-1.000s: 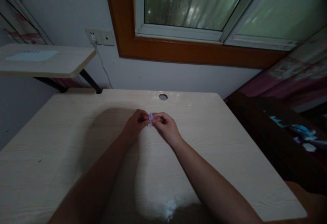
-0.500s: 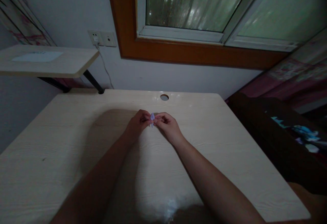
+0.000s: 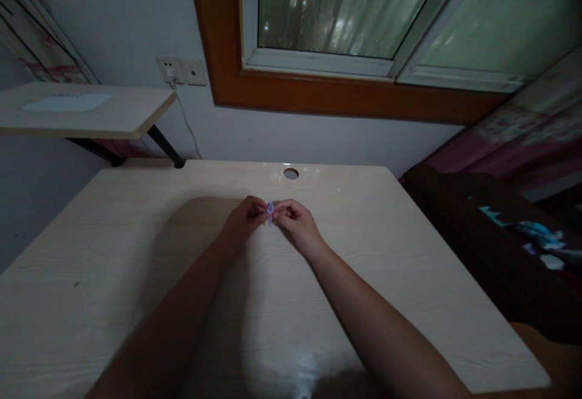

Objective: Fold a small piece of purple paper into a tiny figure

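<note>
A tiny pale purple folded paper (image 3: 270,210) is pinched between the fingertips of both hands, held just above the middle of the table (image 3: 113,229). The left hand (image 3: 243,222) grips it from one side with thumb and fingers curled tight, and the right hand (image 3: 295,223) closes on it from the other side in the same narrow pinch. Most of the paper is hidden by the fingers, so its shape is hard to make out in the dim light. Both forearms run in from the bottom edge, cut off there. A round hole (image 3: 291,173) sits in the table near its far edge. Behind, a wall socket (image 3: 182,71) holds a plug, and the window (image 3: 345,17) is cut off at the top.
</note>
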`<control>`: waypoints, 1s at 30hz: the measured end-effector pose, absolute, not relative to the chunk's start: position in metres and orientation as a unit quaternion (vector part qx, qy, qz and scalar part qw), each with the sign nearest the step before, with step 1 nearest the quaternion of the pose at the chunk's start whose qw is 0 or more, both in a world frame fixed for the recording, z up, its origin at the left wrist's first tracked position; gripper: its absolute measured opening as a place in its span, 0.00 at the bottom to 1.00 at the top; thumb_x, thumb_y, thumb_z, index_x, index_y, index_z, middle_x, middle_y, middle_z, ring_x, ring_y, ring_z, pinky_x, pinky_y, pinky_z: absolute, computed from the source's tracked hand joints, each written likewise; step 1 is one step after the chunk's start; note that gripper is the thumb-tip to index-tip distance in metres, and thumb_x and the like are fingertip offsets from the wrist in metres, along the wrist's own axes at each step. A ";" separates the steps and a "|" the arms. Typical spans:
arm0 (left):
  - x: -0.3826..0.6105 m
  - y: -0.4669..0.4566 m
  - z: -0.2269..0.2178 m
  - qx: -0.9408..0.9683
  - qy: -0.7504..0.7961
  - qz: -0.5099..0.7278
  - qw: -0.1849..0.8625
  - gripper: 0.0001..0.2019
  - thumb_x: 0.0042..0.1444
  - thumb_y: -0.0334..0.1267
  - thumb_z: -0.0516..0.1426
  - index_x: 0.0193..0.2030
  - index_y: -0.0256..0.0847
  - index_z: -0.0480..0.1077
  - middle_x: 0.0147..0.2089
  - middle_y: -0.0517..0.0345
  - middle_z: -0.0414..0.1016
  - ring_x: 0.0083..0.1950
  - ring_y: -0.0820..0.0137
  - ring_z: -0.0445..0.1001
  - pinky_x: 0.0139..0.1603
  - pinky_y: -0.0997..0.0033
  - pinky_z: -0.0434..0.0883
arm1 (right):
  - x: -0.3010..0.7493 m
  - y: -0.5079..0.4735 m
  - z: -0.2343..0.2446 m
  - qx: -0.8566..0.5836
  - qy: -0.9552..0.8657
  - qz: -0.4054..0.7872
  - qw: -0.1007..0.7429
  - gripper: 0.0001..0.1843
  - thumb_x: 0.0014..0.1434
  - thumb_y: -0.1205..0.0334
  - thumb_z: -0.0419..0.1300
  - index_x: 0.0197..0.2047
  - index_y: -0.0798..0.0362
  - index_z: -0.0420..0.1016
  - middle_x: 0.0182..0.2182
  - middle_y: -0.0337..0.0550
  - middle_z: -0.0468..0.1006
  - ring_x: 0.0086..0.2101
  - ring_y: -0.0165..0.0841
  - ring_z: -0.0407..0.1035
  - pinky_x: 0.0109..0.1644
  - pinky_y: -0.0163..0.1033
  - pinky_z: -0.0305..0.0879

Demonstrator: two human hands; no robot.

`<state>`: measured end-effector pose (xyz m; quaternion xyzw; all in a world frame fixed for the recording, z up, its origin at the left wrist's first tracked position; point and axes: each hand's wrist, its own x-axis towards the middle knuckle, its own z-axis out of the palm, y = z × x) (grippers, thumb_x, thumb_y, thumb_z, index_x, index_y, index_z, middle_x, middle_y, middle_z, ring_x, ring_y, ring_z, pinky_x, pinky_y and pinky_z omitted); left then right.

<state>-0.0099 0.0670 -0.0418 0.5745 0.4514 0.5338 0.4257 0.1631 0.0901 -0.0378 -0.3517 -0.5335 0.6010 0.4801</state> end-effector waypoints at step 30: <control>-0.013 0.065 -0.036 0.563 0.408 0.543 0.470 0.07 0.53 0.38 0.65 0.36 0.40 0.73 0.34 0.60 0.75 0.37 0.71 0.74 0.41 0.71 0.70 | 0.164 0.087 -0.035 -0.309 -0.525 0.629 0.484 0.08 0.49 0.59 0.71 0.34 0.50 0.80 0.26 0.35 0.73 0.27 0.28 0.64 0.35 0.37 0.62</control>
